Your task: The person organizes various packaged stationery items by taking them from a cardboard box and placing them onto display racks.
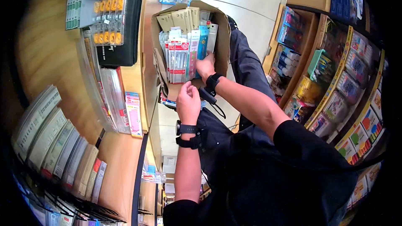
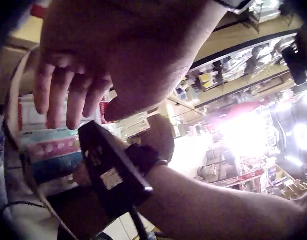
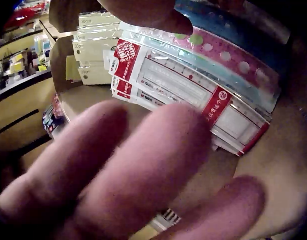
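Note:
A cardboard box (image 1: pixel 228 54) stands with several packaged rulers upright in it. Red-and-white ruler packs (image 1: pixel 179 60) are at its near left, cream packs marked 30cm (image 3: pixel 96 47) behind them. Beside these stand a pink ruler pack (image 1: pixel 193 52) and a blue pack (image 1: pixel 202 39). My right hand (image 1: pixel 205 66) is at the lower part of the blue pack; its fingers are partly hidden, and I cannot tell whether they grip it. My left hand (image 1: pixel 188 104) hovers at the box's near edge with loosely bent fingers and holds nothing. In the right wrist view, blurred left fingers (image 3: pixel 153 155) fill the foreground.
A wooden shelf (image 1: pixel 121 150) runs along the left, with boxed goods (image 1: pixel 106 21) and a row of upright packs (image 1: pixel 63 138). Display shelves of stationery (image 1: pixel 335 96) line the right. My legs (image 1: pixel 249 58) flank the box's right side. A cable hangs below the right wrist camera (image 1: pixel 207 95).

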Action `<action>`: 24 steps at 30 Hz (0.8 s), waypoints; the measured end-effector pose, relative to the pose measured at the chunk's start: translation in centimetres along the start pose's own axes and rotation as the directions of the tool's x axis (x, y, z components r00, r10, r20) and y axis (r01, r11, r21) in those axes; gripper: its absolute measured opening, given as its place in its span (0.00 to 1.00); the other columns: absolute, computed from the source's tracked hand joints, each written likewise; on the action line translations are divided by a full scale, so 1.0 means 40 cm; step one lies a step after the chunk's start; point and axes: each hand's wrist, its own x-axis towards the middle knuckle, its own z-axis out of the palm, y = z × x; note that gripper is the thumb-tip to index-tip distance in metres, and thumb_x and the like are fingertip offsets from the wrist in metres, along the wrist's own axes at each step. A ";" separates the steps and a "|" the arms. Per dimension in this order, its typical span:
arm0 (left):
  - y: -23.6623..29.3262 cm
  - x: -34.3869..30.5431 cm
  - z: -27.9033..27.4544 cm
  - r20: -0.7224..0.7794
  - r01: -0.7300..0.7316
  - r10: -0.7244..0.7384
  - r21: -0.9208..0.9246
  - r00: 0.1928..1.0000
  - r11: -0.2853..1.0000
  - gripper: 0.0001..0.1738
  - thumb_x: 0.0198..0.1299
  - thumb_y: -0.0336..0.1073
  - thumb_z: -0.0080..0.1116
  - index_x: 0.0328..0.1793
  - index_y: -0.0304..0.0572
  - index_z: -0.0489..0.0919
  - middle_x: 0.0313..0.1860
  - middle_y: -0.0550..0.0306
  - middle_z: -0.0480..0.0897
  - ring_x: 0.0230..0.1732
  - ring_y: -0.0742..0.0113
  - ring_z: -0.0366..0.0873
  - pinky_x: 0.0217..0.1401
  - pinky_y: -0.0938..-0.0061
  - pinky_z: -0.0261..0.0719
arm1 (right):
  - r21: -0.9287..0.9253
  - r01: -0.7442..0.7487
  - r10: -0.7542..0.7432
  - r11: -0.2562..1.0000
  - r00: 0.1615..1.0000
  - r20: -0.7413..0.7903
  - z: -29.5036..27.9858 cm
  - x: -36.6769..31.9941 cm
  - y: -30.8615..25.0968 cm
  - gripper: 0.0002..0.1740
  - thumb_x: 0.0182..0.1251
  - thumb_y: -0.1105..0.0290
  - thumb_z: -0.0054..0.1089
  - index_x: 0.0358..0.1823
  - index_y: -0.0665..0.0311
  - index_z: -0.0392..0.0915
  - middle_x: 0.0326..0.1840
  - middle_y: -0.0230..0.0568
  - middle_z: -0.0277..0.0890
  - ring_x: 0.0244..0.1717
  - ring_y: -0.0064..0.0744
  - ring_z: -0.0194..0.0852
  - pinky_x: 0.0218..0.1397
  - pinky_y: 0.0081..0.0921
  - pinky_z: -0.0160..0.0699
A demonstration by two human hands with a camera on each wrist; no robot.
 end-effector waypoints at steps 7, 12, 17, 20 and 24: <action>-0.107 0.020 0.036 -0.008 0.070 -0.070 -0.003 0.997 0.998 0.17 0.60 0.36 0.52 0.52 0.32 0.75 0.41 0.45 0.82 0.42 0.60 0.81 0.47 0.70 0.77 | -0.062 -0.156 0.152 0.986 0.986 -0.063 -0.022 -0.018 0.004 0.34 0.52 0.72 0.57 0.62 0.76 0.58 0.60 0.66 0.63 0.62 0.56 0.63 0.66 0.37 0.60; -0.101 0.002 0.017 -0.027 0.103 -0.104 -0.050 0.994 0.993 0.17 0.61 0.36 0.52 0.52 0.32 0.75 0.43 0.47 0.81 0.44 0.62 0.79 0.48 0.71 0.75 | -0.201 -0.244 0.230 0.949 0.969 -0.087 0.002 -0.007 -0.009 0.37 0.51 0.73 0.56 0.64 0.75 0.54 0.63 0.66 0.60 0.65 0.55 0.58 0.69 0.37 0.56; -0.102 0.004 0.023 -0.019 0.110 -0.113 -0.105 0.993 0.988 0.17 0.62 0.36 0.52 0.52 0.32 0.75 0.42 0.47 0.81 0.43 0.62 0.80 0.48 0.72 0.76 | -0.288 -0.176 0.145 0.941 0.982 -0.124 0.007 -0.016 -0.011 0.35 0.51 0.71 0.58 0.62 0.74 0.57 0.62 0.64 0.60 0.64 0.54 0.59 0.68 0.38 0.56; -0.126 0.013 0.037 -0.044 0.073 -0.076 -0.065 0.996 0.995 0.17 0.61 0.35 0.51 0.53 0.32 0.73 0.43 0.44 0.81 0.42 0.56 0.81 0.47 0.68 0.77 | -0.342 -0.023 -0.009 0.939 0.996 -0.094 -0.003 -0.055 -0.019 0.34 0.51 0.72 0.59 0.60 0.74 0.60 0.58 0.62 0.63 0.61 0.51 0.63 0.65 0.38 0.60; -0.101 0.036 0.032 -0.085 0.098 -0.099 -0.012 0.991 0.995 0.22 0.60 0.31 0.49 0.60 0.30 0.67 0.54 0.39 0.75 0.52 0.52 0.76 0.57 0.65 0.71 | 0.077 0.099 -0.116 0.992 0.956 0.270 0.014 -0.056 0.010 0.33 0.50 0.75 0.60 0.59 0.74 0.61 0.51 0.56 0.70 0.54 0.45 0.71 0.58 0.34 0.69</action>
